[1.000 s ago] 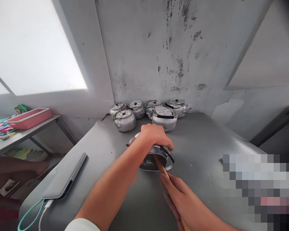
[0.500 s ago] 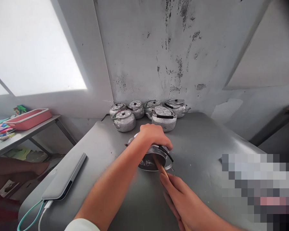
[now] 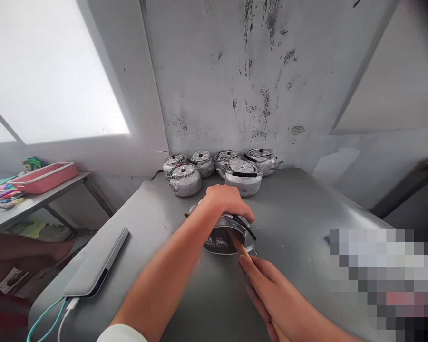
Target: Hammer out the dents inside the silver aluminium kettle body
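A silver metal kettle (image 3: 249, 247) lies tilted on the table, its dark round mouth facing me. Its black-gripped handle (image 3: 245, 227) hangs to the right of the opening. My left hand (image 3: 230, 199) is wrapped over the kettle's far upper side and holds it; the fingertips are partly hidden. In my right hand (image 3: 267, 289) is a wooden stick (image 3: 241, 248), gripped with the thumb along it. The stick's far end reaches into the kettle's mouth, so I cannot see what is on its tip.
Several lidded kettles (image 3: 185, 181) stand at the table's back against a stained wall (image 3: 214, 95). A power bank (image 3: 94, 266) with cables lies on the grey table (image 3: 288, 266) at left. A pink basin (image 3: 44, 178) sits on a side table. Someone's bare leg (image 3: 28, 251) shows below it.
My right hand has shifted slightly right and down along with the stick. The left hand and the kettle stay almost in place.
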A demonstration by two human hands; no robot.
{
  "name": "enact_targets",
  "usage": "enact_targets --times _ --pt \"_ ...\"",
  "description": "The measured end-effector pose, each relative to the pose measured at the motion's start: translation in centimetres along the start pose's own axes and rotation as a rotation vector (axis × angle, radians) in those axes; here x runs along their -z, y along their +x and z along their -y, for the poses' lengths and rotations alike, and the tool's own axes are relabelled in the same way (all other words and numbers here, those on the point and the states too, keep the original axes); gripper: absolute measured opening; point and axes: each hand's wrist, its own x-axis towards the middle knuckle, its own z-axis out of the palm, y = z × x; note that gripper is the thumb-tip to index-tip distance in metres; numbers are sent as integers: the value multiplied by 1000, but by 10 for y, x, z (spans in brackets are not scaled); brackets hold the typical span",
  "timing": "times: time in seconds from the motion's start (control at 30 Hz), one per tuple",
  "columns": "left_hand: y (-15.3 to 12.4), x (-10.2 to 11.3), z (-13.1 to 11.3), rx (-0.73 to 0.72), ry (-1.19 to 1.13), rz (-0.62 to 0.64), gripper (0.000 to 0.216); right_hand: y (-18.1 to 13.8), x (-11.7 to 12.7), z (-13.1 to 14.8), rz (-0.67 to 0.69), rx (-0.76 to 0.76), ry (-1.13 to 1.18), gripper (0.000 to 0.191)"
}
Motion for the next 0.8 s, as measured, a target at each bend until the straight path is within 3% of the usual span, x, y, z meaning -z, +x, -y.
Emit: enact_targets --times 0.8 --pt "-1 0 -1 7 7 5 55 2 -1 -3 -34 -49 17 41"
